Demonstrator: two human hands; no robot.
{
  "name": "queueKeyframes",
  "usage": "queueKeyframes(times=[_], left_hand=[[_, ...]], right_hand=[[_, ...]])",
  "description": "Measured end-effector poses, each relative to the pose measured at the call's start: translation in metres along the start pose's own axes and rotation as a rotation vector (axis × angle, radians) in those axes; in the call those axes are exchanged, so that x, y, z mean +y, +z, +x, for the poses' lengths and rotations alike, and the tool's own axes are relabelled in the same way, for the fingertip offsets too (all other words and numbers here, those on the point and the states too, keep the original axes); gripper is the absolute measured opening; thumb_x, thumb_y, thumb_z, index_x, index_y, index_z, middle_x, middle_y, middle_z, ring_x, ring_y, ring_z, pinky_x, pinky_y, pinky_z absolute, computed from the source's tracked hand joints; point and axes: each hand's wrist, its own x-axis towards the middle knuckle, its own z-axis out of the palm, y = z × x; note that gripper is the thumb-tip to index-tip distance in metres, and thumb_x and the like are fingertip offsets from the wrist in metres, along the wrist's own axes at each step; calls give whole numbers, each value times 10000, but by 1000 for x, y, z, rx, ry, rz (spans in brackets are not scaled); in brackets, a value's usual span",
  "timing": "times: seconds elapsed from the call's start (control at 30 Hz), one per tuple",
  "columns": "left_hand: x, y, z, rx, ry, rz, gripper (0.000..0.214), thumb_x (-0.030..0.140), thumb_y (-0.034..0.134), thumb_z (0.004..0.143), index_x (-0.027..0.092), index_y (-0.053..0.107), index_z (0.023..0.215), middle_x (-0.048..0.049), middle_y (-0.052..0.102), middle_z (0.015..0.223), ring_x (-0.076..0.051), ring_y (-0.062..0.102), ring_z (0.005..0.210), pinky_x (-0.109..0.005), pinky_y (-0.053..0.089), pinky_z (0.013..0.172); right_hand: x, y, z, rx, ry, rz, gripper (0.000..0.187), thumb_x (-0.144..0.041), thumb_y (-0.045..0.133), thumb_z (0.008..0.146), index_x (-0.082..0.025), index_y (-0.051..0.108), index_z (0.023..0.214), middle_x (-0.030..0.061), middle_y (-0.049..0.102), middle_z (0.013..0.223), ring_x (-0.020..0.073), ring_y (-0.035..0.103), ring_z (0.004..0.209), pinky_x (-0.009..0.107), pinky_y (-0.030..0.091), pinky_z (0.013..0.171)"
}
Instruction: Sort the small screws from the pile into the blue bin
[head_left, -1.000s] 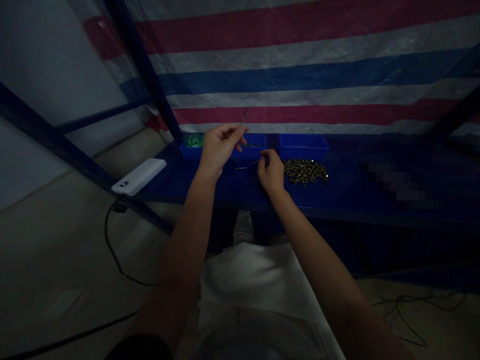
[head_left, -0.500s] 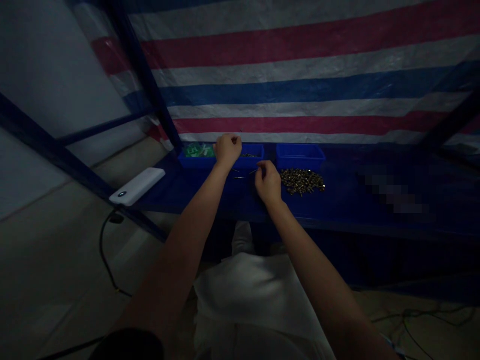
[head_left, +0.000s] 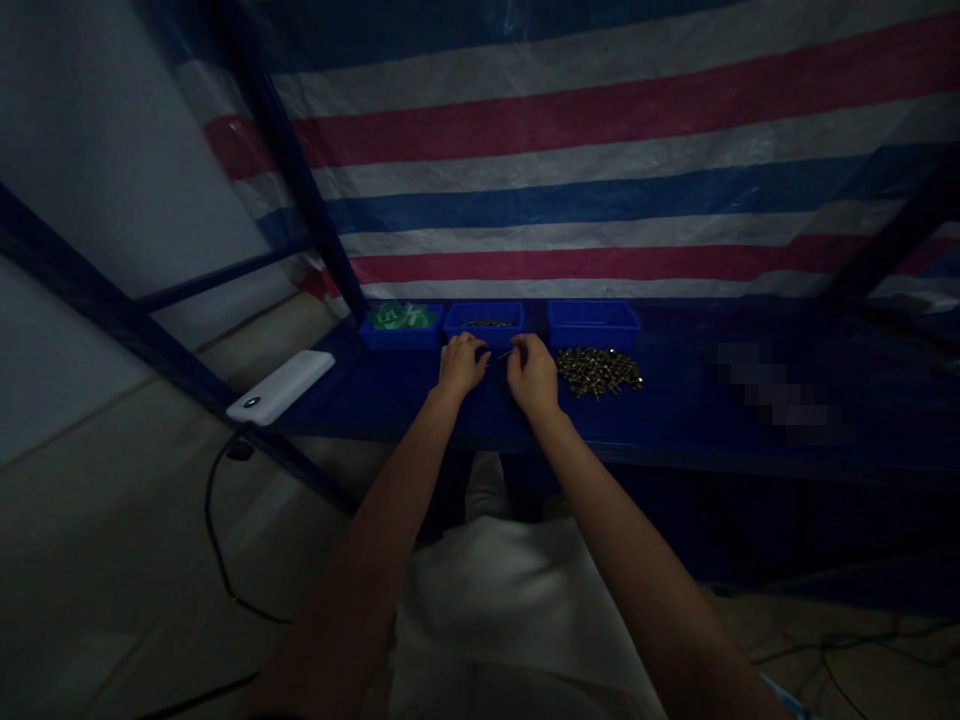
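Observation:
My right hand [head_left: 533, 372] is closed in a pinch just left of a pile of small brass-coloured metal fittings [head_left: 598, 371]. A thin metal pin [head_left: 505, 354] sticks out from its fingertips to the left. My left hand [head_left: 461, 364] is low over the tabletop, in front of the middle blue bin [head_left: 484, 337]. Its fingers are curled in, and whatever is between them is too small and dark to make out. Small thin metal parts lie inside that middle bin.
A left blue bin [head_left: 401, 340] holds green-and-white plastic pieces. Another blue bin [head_left: 594, 337] stands behind the brass pile. A white device [head_left: 281, 387] lies at the left end of the blue table [head_left: 675, 400]. Blue posts and a striped sheet [head_left: 570, 215] stand behind.
My left hand has come down and back from above the bins to the tabletop, over where loose pins lay. My right hand stays almost in place, still pinching the pin. The view has tilted slightly.

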Motion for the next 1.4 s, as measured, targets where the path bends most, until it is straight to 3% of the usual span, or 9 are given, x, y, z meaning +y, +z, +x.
queueKeyframes(times=[0.3,0.53,0.7,0.97,1.4], left_hand=[[0,0,-1,-102,3,117,156,248,505,806,182,641,845,-89,577,923,-221,505,912,-348,393,811],[-5,2,2,-40,56,67,154,232,498,805,159,633,812,-87,580,885,-206,503,872,-328,391,812],[-2,-7,-6,-11,47,-26,158,282,513,804,180,632,823,-65,584,892,-196,500,890,-341,365,829],[6,-13,-18,-142,15,95,111,282,537,794,198,609,798,-70,557,974,-243,439,980,-379,321,797],[9,-8,-19,-212,2,175,159,232,412,846,163,553,869,-111,538,988,-263,435,983,-380,312,777]], right_hand=[[1,3,0,-8,18,3,199,-158,369,792,-159,537,899,91,605,870,200,567,828,329,442,775],[3,5,0,-26,14,10,205,-164,370,791,-161,538,909,98,604,888,207,568,850,340,440,789],[5,7,0,-10,-11,13,196,-167,375,788,-170,539,896,87,606,862,198,567,819,333,443,769],[3,5,0,-15,-9,1,197,-156,370,777,-168,536,884,91,604,855,205,563,804,341,442,755],[1,5,0,-60,-9,-12,197,-152,369,774,-162,533,883,101,609,873,219,568,835,354,441,776]])
